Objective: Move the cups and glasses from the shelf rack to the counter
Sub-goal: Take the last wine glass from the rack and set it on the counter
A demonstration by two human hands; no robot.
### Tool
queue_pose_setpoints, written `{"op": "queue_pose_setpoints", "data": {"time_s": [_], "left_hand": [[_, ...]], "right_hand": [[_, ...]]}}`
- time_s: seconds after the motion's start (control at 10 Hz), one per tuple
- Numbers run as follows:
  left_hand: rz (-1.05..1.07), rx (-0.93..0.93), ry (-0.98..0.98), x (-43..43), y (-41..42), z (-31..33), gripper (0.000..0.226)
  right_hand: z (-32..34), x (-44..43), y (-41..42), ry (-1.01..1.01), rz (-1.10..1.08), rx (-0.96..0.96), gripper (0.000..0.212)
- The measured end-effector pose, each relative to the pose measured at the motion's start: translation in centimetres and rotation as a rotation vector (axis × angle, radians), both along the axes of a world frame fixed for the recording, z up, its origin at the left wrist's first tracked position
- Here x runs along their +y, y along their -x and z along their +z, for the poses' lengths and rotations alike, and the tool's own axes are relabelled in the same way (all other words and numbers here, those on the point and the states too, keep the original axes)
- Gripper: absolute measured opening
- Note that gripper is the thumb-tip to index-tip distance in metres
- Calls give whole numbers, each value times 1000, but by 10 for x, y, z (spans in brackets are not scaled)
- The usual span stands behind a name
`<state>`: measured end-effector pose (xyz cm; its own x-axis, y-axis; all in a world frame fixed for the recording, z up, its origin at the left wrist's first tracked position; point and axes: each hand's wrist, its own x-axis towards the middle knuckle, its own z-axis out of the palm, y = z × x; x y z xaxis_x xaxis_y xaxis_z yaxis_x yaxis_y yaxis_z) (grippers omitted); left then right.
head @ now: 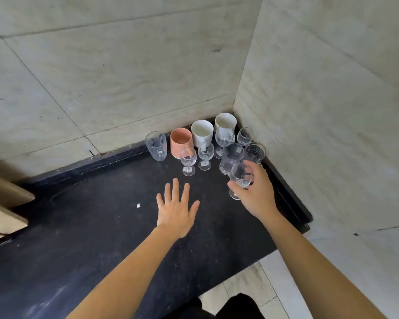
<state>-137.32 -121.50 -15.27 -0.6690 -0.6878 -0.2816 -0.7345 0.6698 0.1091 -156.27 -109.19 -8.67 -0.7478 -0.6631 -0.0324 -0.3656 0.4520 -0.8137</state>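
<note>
My right hand [257, 192] grips a clear stemmed glass [240, 178] by its bowl, its foot touching or just above the black counter [101, 226]. My left hand [176, 210] hovers flat over the counter, fingers spread, holding nothing. In the corner stand a pink cup [181, 141], two white cups [202, 132] [225, 122], a ribbed clear tumbler [156, 145] and several clear stemmed glasses, among them two small ones [188, 161] [205, 156]. A tall clear glass [230, 157] stands just behind the held one. The shelf rack is out of view.
Tiled walls meet at the corner behind the glassware. The counter's right edge has a raised black lip [286, 192]. A wooden panel [2, 203] juts in at the left. A small white speck [138, 205] lies on the counter. The floor shows below the front edge.
</note>
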Motion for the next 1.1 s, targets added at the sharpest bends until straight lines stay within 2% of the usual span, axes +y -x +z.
{"op": "queue_pose_setpoints", "data": {"time_s": [0.1,0.2,0.4,0.6,0.9,1.0,1.1], "left_hand": [[11,-67,-81,3,4,-31,71],[36,-155,-134,5,10,-54,72],[102,-226,-218,17,20,-73,68],[115,-266,-304,25,30,-80,66],[95,-310,-321,23,30,-79,66],[90,-324,-327,21,28,-78,66],[90,-340,-346,20,32,-74,66]], "right_hand": [[-31,-15,11,-90,40,-55,64],[-57,-34,22,-133,122,-48,63],[-85,-56,38,-184,287,-68,72],[-92,-66,40,-191,372,-68,72],[-88,-91,37,-184,364,-65,72],[-88,-95,35,-208,355,-65,78],[-78,-90,32,-237,362,-50,93]]}}
